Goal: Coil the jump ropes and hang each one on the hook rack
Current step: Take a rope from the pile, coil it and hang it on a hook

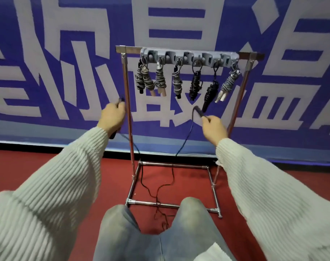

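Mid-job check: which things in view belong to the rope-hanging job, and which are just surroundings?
Job:
- black jump rope, uncoiled, trailing on the floor
- left hand and right hand, each gripping one end of it
- hook rack
- coiled ropes already hung

Surroundings:
- blue banner
- red floor
- metal stand carrying the rack

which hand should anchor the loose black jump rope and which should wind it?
Probably left hand anchors: it grips a black handle of the loose black jump rope. Right hand pinches the rope near a bend, so it seems better placed to wind. Slack trails on the red floor.
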